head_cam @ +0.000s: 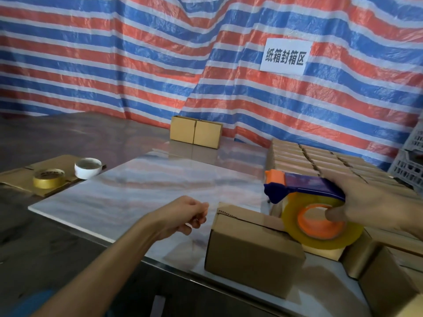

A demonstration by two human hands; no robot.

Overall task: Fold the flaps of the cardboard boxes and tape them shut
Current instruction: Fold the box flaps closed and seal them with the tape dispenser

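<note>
A closed cardboard box (251, 250) lies on the white marble slab (128, 193) near its front edge. My right hand (375, 209) grips a blue and orange tape dispenser (306, 195) loaded with a clear tape roll (325, 239), held over the box's right end. My left hand (183, 213) hovers just left of the box, its fingers pinched together; a thin strip of clear tape seems to run from it toward the dispenser, though it is hard to make out.
Several flat, closed boxes (320, 161) are stacked at the right. Two boxes (195, 132) stand at the back by the striped tarp. A yellow tape roll (48, 178) and a white roll (88, 168) rest on cardboard at the left. A grey crate (409, 165) sits far right.
</note>
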